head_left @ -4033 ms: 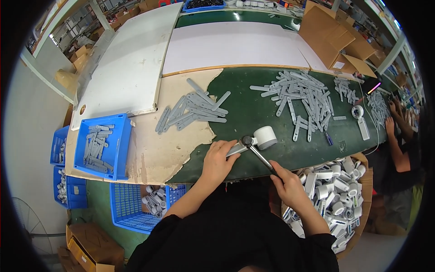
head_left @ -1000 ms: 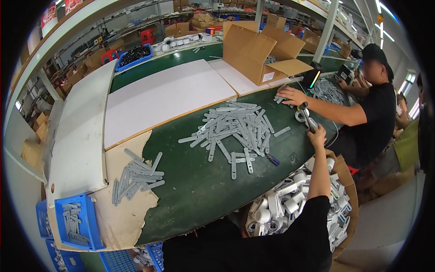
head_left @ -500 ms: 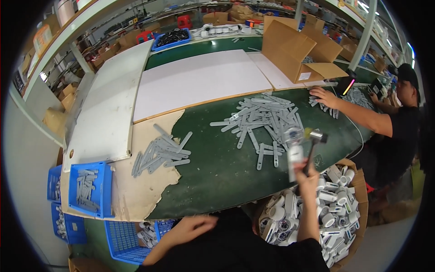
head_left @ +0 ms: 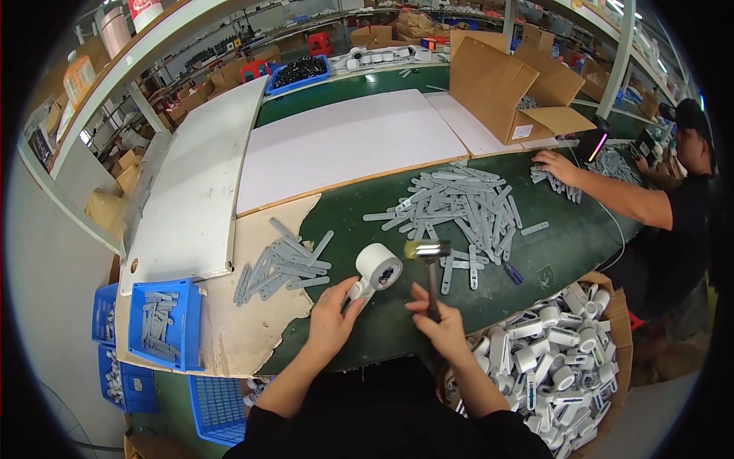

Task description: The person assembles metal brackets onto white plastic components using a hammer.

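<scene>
My left hand (head_left: 334, 312) is closed around the handle of a white plastic device with a round drum-shaped head (head_left: 375, 268), held above the green tabletop (head_left: 367, 325). In my right hand (head_left: 443, 325) is a small hammer (head_left: 430, 256) with a yellow end and a shiny metal end, its head up and close to the device's right side without touching it. Beyond both hands lies a large heap of flat grey plastic strips (head_left: 451, 199). A smaller pile of the same strips (head_left: 283, 264) is to the left. A screwdriver with a dark blue handle (head_left: 514, 273) rests right of the hammer.
At my right stands a carton of similar white devices (head_left: 619, 359). A blue bin (head_left: 195, 325) with strips sits at the table's left end; a blue basket (head_left: 218, 413) is below. Across the table are white boards (head_left: 352, 145) and an open carton (head_left: 489, 84). A co-worker's arm (head_left: 623, 199) reaches in from the right.
My right hand has moved left from beside the carton with the hammer. The white device, earlier at my right hand, is now in my left hand, which has risen over the table. The screwdriver is now visible.
</scene>
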Demonstrator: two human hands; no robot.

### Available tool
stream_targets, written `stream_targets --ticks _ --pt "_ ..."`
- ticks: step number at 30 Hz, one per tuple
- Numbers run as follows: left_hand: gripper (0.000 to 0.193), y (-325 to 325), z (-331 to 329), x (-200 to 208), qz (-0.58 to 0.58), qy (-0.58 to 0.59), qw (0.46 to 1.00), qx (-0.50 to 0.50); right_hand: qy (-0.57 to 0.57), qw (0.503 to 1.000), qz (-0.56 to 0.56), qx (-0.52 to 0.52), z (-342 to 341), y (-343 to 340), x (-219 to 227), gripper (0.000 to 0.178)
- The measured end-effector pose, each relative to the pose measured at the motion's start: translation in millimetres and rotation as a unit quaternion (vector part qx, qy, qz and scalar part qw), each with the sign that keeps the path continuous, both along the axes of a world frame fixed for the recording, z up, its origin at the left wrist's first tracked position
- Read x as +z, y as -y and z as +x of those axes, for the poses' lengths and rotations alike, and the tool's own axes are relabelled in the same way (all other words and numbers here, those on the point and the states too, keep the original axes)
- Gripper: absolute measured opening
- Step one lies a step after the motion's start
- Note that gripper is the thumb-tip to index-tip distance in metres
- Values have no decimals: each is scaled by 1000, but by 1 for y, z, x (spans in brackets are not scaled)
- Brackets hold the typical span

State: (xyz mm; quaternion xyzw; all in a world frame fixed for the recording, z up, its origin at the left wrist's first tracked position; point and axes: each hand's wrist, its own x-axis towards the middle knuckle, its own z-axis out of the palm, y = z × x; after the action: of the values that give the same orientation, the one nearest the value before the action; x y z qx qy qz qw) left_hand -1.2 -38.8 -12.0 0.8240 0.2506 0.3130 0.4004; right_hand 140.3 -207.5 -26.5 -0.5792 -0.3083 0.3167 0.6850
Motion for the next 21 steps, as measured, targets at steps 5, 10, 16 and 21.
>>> stream_targets --ticks 5,10,16,21 --pt "35 -28 1 39 187 -255 934 -166 -80 996 31 -14 43 -2 -3 27" --pt "36 -69 82 61 80 -347 904 -235 -228 971 67 -34 50 -11 -7 24" --pt "32 -84 175 -9 229 -217 944 -100 -221 973 53 -43 47 -6 -3 20" --pt "37 -83 191 -12 246 -119 957 -100 -209 975 55 -55 48 2 -7 20"
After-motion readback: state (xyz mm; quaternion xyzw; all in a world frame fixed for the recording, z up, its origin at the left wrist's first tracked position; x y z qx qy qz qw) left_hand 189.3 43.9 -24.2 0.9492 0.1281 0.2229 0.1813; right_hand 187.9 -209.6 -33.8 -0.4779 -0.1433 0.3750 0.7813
